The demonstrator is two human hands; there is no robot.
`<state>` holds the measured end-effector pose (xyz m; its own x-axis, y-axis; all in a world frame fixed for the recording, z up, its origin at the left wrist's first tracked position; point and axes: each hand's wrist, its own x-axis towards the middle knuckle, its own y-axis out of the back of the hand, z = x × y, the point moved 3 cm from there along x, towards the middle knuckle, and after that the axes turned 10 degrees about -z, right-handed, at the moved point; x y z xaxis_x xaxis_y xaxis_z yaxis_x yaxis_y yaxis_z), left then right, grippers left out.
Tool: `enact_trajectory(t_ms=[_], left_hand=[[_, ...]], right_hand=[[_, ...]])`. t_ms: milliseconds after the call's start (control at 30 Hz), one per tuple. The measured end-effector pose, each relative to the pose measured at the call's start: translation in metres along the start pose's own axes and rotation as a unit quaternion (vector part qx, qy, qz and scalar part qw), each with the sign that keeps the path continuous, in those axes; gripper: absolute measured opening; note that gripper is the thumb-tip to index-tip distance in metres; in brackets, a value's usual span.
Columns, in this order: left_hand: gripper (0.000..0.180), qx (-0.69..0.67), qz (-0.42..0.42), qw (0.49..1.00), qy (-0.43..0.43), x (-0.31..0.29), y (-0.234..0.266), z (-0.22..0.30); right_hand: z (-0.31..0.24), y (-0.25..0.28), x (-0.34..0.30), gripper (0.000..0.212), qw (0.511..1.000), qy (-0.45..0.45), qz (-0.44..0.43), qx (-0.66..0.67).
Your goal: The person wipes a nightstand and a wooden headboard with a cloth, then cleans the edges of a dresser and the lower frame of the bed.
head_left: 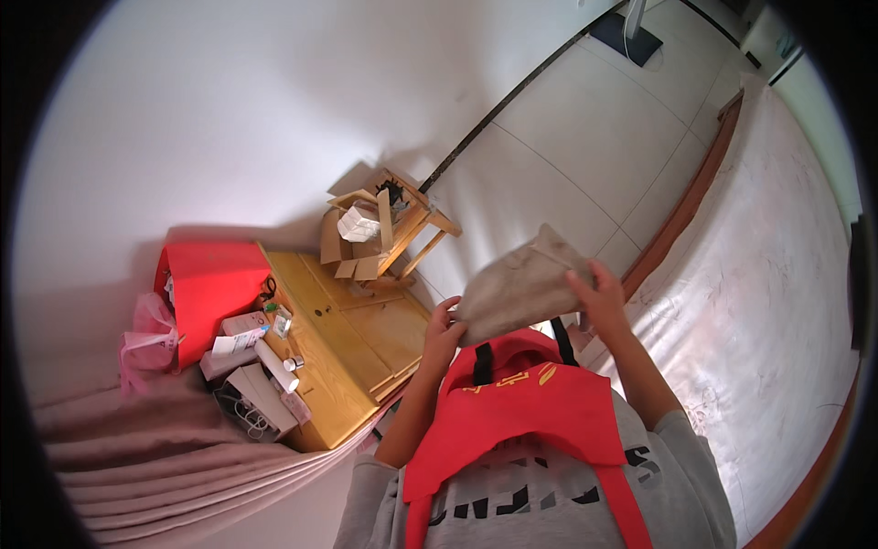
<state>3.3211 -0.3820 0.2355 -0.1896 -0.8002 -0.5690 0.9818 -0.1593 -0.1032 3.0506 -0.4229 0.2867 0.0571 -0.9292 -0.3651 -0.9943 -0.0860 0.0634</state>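
Observation:
A folded grey-brown cloth (517, 288) is held up in front of my chest, over the top of the red apron (530, 403) I wear. At its lower left corner my left hand (443, 333) pinches the edge, fingers closed. My right hand (600, 298) grips the right side, its fingers partly hidden by the cloth. The cloth is tilted, with its right end higher, and a seam or fold runs near its upper edge. What kind of cloth item it is I cannot make out.
Left of me stands a yellow wooden cabinet (338, 320) with boxes, a white bottle (276, 366) and a red bag (215, 293) on it. Behind it, an open cardboard box (343, 247) rests by a wooden stool (422, 229). A bed with a pale cover (750, 302) lies to my right.

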Motion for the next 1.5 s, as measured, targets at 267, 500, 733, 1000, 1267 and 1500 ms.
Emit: enact_trajectory(t_ms=[267, 500, 733, 1000, 1267, 1500], left_hand=[[0.040, 0.109, -0.152, 0.982, 0.007, 0.102, 0.015, -0.018], [0.068, 0.417, 0.248, 0.874, -0.001, 0.200, 0.165, -0.088], [0.083, 0.435, 0.239, 0.834, 0.241, 0.223, 0.245, -0.072], [0.058, 0.437, 0.142, 0.825, 0.329, 0.271, 0.254, -0.050], [0.034, 0.412, 0.247, 0.813, 0.330, 0.287, 0.275, -0.079], [0.026, 0.037, 0.376, 0.875, 0.303, 0.297, 0.281, -0.085]], right_hand=[[0.044, 0.037, -0.002, 0.028, 0.985, -0.036, 0.145, 0.086], [0.067, 0.029, -0.008, 0.034, 0.926, -0.219, 0.303, 0.055], [0.104, 0.047, 0.022, 0.036, 0.919, -0.243, 0.240, -0.196], [0.035, 0.015, 0.071, 0.036, 0.913, -0.328, 0.227, -0.085], [0.036, 0.005, 0.096, 0.029, 0.919, -0.336, 0.188, -0.086], [0.066, 0.022, 0.094, 0.030, 0.909, -0.349, 0.223, -0.050]])
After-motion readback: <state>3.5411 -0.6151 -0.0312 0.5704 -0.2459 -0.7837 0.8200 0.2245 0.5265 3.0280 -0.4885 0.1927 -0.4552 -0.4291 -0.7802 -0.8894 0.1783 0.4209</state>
